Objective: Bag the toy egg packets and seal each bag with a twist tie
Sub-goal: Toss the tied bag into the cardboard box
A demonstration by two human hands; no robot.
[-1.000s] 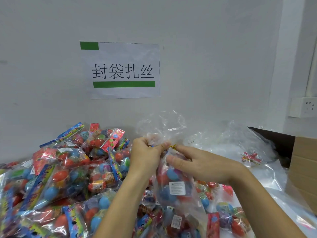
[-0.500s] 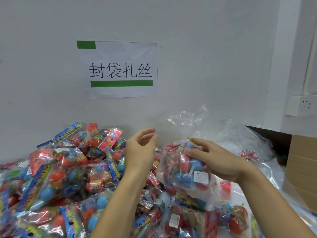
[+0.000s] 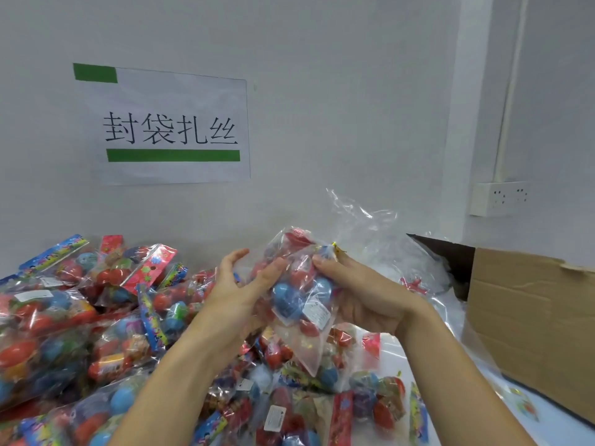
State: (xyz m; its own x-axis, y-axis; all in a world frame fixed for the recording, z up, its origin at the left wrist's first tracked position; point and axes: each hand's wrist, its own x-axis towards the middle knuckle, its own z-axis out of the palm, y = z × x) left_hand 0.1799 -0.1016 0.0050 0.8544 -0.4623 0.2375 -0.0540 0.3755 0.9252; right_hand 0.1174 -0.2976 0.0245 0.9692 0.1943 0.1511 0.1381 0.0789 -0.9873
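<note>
From the head view, a clear bag (image 3: 297, 294) filled with red and blue toy eggs is held up between both hands, above the heap of toy egg packets (image 3: 96, 317) that spreads to its left and below it. The left hand (image 3: 244, 288) cups the bag's left side, fingers curved against the plastic with the thumb raised. The right hand (image 3: 357, 294) grips the bag's right side, its thumb pressed near the gathered neck, where a yellow twist tie (image 3: 335, 247) pokes out; how the tie is wound is too small to make out. The bag's loose top fans out toward the wall, hard to separate from the crumpled clear plastic (image 3: 402, 252) right of the bag. Farther right a cardboard box (image 3: 531, 317) is cut off by the frame edge. Above the heap hangs a paper sign (image 3: 170, 127).
</note>
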